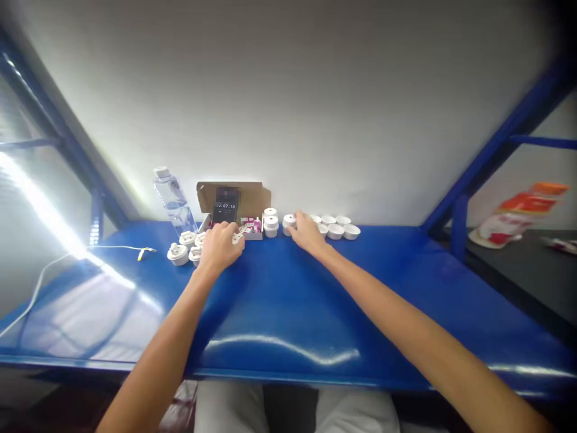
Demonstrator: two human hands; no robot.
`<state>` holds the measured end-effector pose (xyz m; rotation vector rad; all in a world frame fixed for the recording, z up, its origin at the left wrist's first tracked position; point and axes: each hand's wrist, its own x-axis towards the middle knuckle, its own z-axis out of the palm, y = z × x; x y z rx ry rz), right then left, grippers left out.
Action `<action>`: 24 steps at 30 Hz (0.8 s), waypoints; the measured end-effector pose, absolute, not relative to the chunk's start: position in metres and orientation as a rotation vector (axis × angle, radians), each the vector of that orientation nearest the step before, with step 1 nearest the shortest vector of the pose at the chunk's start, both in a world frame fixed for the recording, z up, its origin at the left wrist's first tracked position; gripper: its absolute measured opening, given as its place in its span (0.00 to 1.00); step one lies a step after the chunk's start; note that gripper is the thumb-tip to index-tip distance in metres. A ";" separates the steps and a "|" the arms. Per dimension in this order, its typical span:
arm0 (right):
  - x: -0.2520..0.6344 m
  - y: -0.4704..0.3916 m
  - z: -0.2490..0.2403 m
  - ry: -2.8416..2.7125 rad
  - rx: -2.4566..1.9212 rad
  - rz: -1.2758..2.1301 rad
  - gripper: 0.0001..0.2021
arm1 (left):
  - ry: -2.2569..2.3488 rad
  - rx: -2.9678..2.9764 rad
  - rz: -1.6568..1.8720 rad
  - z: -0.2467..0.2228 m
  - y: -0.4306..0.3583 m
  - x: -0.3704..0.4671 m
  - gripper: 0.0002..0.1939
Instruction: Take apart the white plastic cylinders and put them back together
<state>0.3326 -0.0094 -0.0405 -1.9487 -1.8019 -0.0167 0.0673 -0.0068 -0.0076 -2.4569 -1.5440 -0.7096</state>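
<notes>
My left hand (222, 246) is closed round a small white part (238, 239) with dark spots on it, held above the blue table. Beside that hand stand several white round cups (178, 255) with white pieces on top, some of them partly hidden by it. My right hand (308, 232) grips a white round capped container (289, 222) from its right side. Just left of it are similar stacked white containers (271, 226). Behind and right of my right hand, several white cups (335, 231) sit in rows, the nearest ones partly covered.
An open cardboard box (253, 236) holds small pink-and-white items and a dark device showing digits. A clear water bottle (174, 198) stands left of it. A white cable (115, 247) crosses the blue table (279, 313). Blue frame posts (460, 225) rise at both sides.
</notes>
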 end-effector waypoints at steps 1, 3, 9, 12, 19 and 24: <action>0.332 -0.002 -0.039 -1.819 -1.953 -0.032 0.18 | -1.564 -2.459 -0.682 -0.007 -0.006 0.065 0.12; 0.334 0.009 -0.036 -1.848 -1.950 -0.056 0.17 | -1.588 -2.489 -0.629 -0.005 -0.005 0.061 0.12; 0.343 0.015 -0.035 -1.919 -1.956 -0.079 0.25 | -1.618 -2.516 -0.497 -0.008 -0.003 0.059 0.18; 0.341 0.002 -0.037 -1.910 -1.922 -0.065 0.32 | -1.590 -2.489 -0.470 -0.011 -0.003 0.062 0.18; 0.332 -0.049 -0.056 -1.516 -1.385 0.588 0.21 | -1.411 -2.717 -0.713 -0.012 -0.009 0.074 0.10; 0.351 -0.075 -0.072 -1.541 -1.424 0.647 0.13 | -1.206 -3.129 -0.996 -0.014 -0.018 0.088 0.10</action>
